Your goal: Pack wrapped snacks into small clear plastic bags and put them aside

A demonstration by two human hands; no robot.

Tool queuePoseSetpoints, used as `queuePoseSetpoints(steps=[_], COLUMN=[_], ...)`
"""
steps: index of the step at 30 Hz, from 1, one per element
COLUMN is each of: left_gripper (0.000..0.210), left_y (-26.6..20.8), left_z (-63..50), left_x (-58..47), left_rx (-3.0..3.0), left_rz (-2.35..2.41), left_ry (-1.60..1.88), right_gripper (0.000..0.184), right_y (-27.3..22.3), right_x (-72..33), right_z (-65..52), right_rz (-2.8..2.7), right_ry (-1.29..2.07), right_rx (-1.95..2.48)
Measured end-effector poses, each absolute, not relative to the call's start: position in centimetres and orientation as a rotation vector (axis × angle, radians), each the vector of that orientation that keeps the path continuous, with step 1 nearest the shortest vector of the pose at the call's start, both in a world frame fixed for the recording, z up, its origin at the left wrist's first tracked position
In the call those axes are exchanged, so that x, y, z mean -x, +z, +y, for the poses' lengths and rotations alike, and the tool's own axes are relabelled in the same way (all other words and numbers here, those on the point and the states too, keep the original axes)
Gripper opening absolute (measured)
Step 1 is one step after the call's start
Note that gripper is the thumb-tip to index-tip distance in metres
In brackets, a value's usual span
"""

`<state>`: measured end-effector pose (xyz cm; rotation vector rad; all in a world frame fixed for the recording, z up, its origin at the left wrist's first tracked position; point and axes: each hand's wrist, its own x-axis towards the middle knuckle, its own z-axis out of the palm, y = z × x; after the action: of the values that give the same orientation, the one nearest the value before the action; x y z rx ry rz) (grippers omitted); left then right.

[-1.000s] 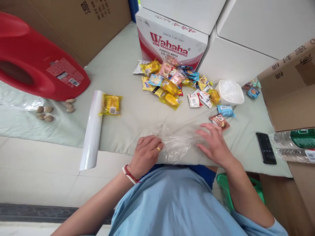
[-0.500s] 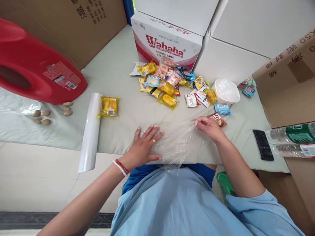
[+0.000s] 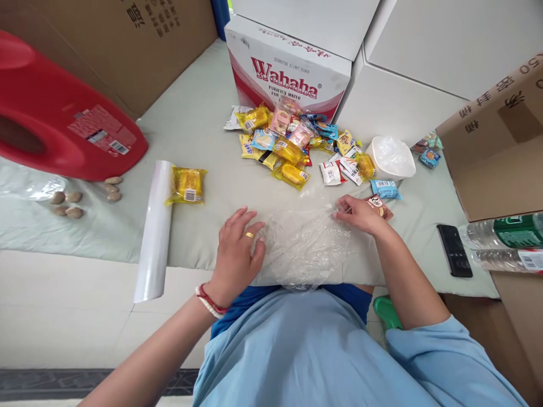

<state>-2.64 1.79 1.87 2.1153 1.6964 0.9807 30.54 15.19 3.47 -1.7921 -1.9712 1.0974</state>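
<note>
A crumpled sheet of clear plastic film (image 3: pixel 303 249) lies between my hands at the table's front edge, partly hanging over my lap. My left hand (image 3: pixel 237 243) is at the film's left side with its fingers loosely bent and the thumb apart, holding nothing. At the film's upper right corner is my right hand (image 3: pixel 360 215), thumb and forefinger slightly parted; no film shows gripped between them. Just behind that hand a brown snack packet (image 3: pixel 380 207) is partly covered. A blue snack packet (image 3: pixel 385 189) lies a little farther back.
Wrapped snacks (image 3: pixel 288 150) are heaped before a Wahaha carton (image 3: pixel 288 68). A white bowl (image 3: pixel 392 161) holds clear plastic. Leftward are a white roll (image 3: pixel 155 237), a yellow-wrapped snack (image 3: pixel 188 185) and a red jug (image 3: pixel 63 113). A phone (image 3: pixel 453 250) and bottles (image 3: pixel 509 232) lie right.
My left hand has come off the film and shifted left, its spread fingers now bent. My right thumb and forefinger have parted from their pinch. The film has slackened and settled in crumples.
</note>
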Motion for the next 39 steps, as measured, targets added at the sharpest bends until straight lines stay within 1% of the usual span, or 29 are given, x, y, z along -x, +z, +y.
queuePoseSetpoints(steps=[1,3,5,9,12,15,18,20,21,23,24,26,28,30,31,33,35,37,39], left_gripper=[0.029,0.026,0.031,0.05,0.059,0.066,0.077,0.084,0.086,0.087,0.082,0.063,0.044,0.041,0.042,0.047,0.053,0.059,0.063], left_y=[2.2,2.5,2.1,0.4,-0.7,-1.3,-1.8,-1.9,-1.8,-0.9,-0.3,1.2,2.3,2.5,2.2,1.0,-0.4,-1.5,-2.0], left_z=[1.3,0.4,-0.1,0.8,2.2,3.3,4.1,4.8,5.1,5.7,6.0,6.2,6.2,6.1,6.1,6.3,6.9,7.7,8.4], left_x=[1.5,-0.8,-3.0,-5.5,-5.4,-3.4,0.1,2.5,3.5,4.7,4.8,3.9,2.0,0.1,-0.7,-1.3,-0.9,0.1,1.0], left_rx=[-2.056,-1.977,-1.955,-2.004,-2.132,-2.324,-2.499,-2.552,-2.555,-2.531,-2.507,-2.421,-2.296,-2.232,-2.245,-2.327,-2.411,-2.457,-2.471], left_rz=[1.684,1.606,1.589,1.736,1.743,1.639,1.448,1.348,1.324,1.332,1.372,1.514,1.644,1.682,1.679,1.69,1.722,1.739,1.745], left_ry=[1.069,1.095,1.004,0.791,0.619,0.414,0.241,0.169,0.157,0.205,0.274,0.485,0.69,0.756,0.723,0.584,0.433,0.341,0.303], right_gripper=[0.03,0.027,0.03,0.04,0.045,0.05,0.057,0.054,0.051,0.041,0.036,0.024,0.02,0.025,0.03,0.044,0.054,0.055,0.051], right_y=[3.2,2.4,1.5,0.4,0.3,0.6,0.9,1.2,1.4,2.0,2.5,3.7,4.7,4.8,4.5,3.2,1.7,0.7,0.7], right_x=[-30.3,-29.8,-29.5,-29.6,-30.0,-30.7,-31.9,-33.0,-33.4,-33.9,-33.8,-32.7,-30.5,-27.9,-26.8,-25.6,-26.4,-28.8,-32.1], right_z=[14.9,14.2,13.3,11.6,10.4,9.3,8.7,8.6,8.5,8.2,7.9,7.1,6.2,5.5,5.2,4.9,4.8,4.5,4.3], right_rz=[-1.915,-1.763,-1.548,-1.16,-1.045,-1.039,-1.091,-1.163,-1.223,-1.397,-1.494,-1.679,-1.87,-2.085,-2.189,-2.356,-2.441,-2.45,-2.427], right_ry=[1.136,1.19,1.221,1.194,1.23,1.291,1.325,1.294,1.218,0.912,0.713,0.381,0.255,0.271,0.3,0.364,0.42,0.475,0.558], right_rx=[1.802,1.795,1.762,1.712,1.691,1.662,1.661,1.712,1.762,1.861,1.875,1.79,1.606,1.422,1.354,1.295,1.352,1.464,1.547])
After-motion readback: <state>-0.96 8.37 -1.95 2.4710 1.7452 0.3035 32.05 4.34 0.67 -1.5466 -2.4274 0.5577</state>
